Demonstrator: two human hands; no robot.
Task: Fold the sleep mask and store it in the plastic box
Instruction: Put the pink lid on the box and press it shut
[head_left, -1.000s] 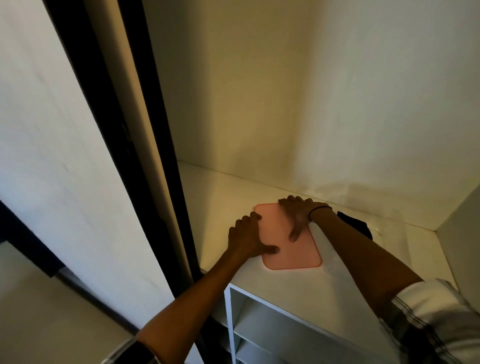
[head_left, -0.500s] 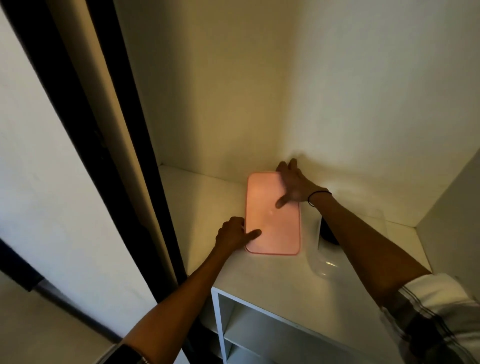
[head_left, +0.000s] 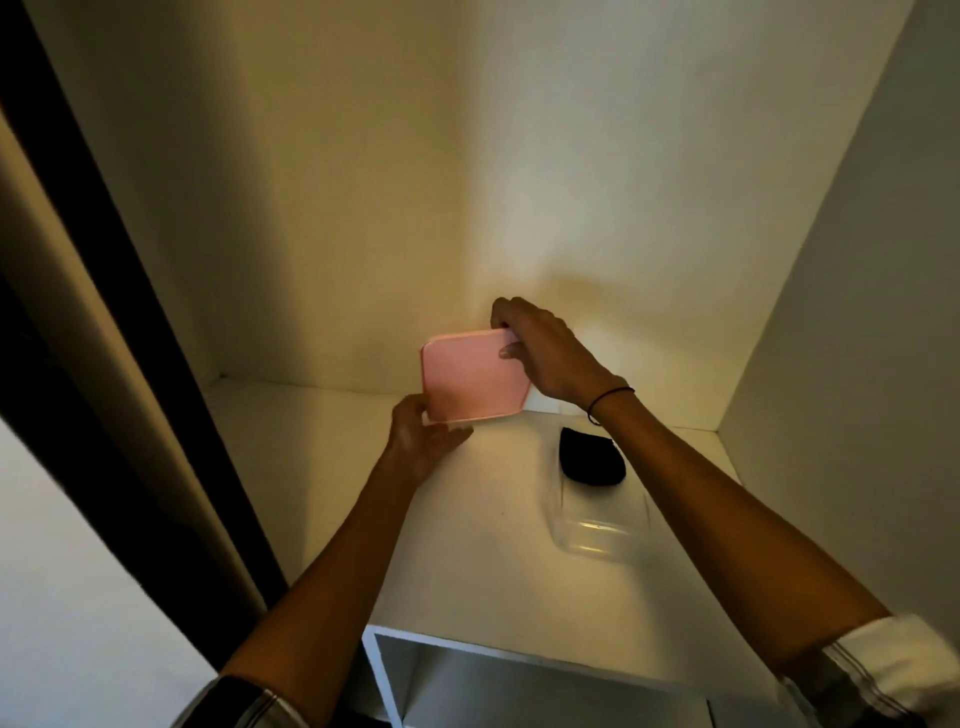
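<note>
A pink lid (head_left: 470, 378) is raised off the white shelf top and tilted, held by both hands. My right hand (head_left: 543, 353) grips its far right corner. My left hand (head_left: 421, 435) holds its near left corner from below. To the right, a clear plastic box (head_left: 597, 530) sits on the shelf top without a lid. A folded black sleep mask (head_left: 591, 463) lies in the box's far end.
The white shelf top (head_left: 483, 514) stands in a corner between pale walls. An open white compartment (head_left: 519, 680) lies below its front edge. A dark door frame (head_left: 104, 291) runs along the left. A grey side panel (head_left: 852, 312) closes the right.
The pink lid lay flat on the shelf under both hands; now it is lifted and tilted between them. The clear box with the black mask has come into full view.
</note>
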